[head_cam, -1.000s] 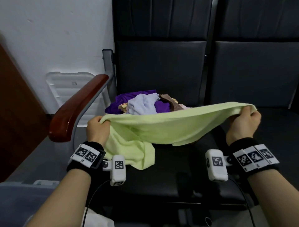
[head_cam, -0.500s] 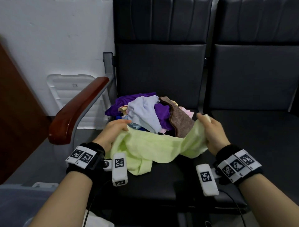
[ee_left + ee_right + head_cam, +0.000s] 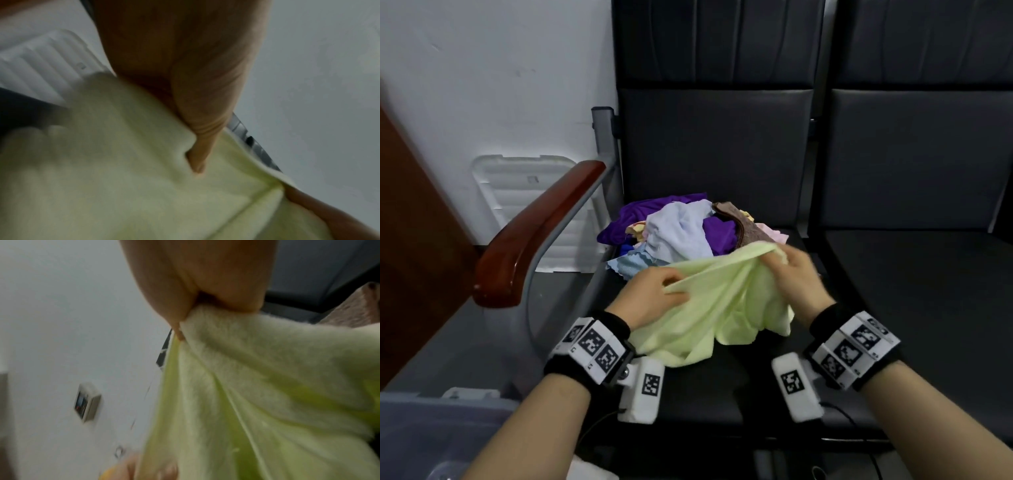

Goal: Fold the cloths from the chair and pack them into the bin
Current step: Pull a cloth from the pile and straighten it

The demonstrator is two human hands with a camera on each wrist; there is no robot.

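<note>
A pale yellow-green cloth [image 3: 722,308] hangs bunched over the front of the black chair seat [image 3: 705,394]. My left hand [image 3: 654,291] pinches its left edge, and the left wrist view shows the thumb pressed into the cloth [image 3: 144,162]. My right hand [image 3: 791,277] grips the cloth's other end close by, with the cloth [image 3: 267,386] drawn tight from its fingers in the right wrist view. Behind the hands, a pile of cloths [image 3: 681,229] in purple, light blue, brown and pink lies at the back of the seat. The clear bin [image 3: 431,428] shows at the bottom left.
A red-brown wooden armrest [image 3: 534,240] on a grey metal frame stands left of the seat. A white plastic lid [image 3: 524,205] leans on the wall behind it. A second black seat [image 3: 928,308] adjoins on the right. A brown panel [image 3: 407,257] is at far left.
The cloth was stretched wide between my hands a second ago. My right hand has swung left toward my left hand, so the cloth now hangs doubled and bunched.
</note>
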